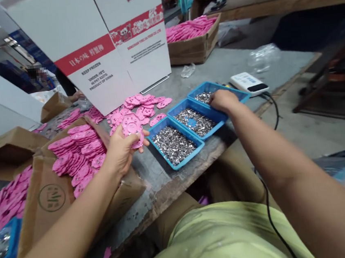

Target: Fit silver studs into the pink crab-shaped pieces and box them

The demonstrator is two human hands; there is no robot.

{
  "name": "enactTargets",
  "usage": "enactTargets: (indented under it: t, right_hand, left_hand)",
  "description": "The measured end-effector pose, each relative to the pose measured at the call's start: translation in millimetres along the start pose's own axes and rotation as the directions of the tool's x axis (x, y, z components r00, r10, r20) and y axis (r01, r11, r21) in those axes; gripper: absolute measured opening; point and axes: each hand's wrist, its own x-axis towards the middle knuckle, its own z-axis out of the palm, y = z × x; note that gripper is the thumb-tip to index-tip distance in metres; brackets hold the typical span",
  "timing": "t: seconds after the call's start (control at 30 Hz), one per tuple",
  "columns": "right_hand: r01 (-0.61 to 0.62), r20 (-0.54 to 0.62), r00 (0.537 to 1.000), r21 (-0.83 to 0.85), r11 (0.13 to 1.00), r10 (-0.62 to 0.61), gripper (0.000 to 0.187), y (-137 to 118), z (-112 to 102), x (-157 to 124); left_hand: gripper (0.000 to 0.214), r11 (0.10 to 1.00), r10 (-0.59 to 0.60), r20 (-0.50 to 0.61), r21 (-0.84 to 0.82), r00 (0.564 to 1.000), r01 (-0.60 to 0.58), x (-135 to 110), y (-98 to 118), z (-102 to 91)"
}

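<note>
Pink piece [131,124]: pinched in left hand [121,150], above the surface [152,168], inward of its near edge. Right hand [223,100]: fingers bunched at rightmost blue tray [240,94], hold unclear; best pick lightly, piece steady.

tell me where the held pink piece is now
In the head view, the pink piece is just left of centre, in the left hand, between the carton of stacked pink pieces and the nearest blue tray.

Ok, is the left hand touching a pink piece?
Touching: the head view shows the left hand holding a pink piece, its thumb lying across the piece's lower part.
</note>
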Motion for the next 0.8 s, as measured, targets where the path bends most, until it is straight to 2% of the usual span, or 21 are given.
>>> enactTargets:
  t: [0.33, 0.57, 0.8]
  right_hand:
    - [-0.071, -0.021, 0.997, 0.070, 0.995, 0.072, 0.037, 3.8, 7.6, 4.8]
    - [-0.071, -0.101, 0.991, 0.156, 0.985, 0.087, 0.035, 6.1, 5.2, 1.2]
    - [-0.063, -0.033, 0.997, 0.131, 0.989, 0.068, 0.034, 5.5, 6.1, 3.8]
  left_hand:
    - [0.037, 1.000, -0.010, -0.021, 0.023, 1.000, 0.011, -1.4, 4.9, 2.3]
    - [0.036, 1.000, -0.007, -0.008, 0.023, 1.000, 0.007, -0.6, 3.9, 0.6]
    - [0.036, 1.000, 0.000, 0.003, 0.019, 1.000, 0.000, -0.4, 3.0, 0.1]
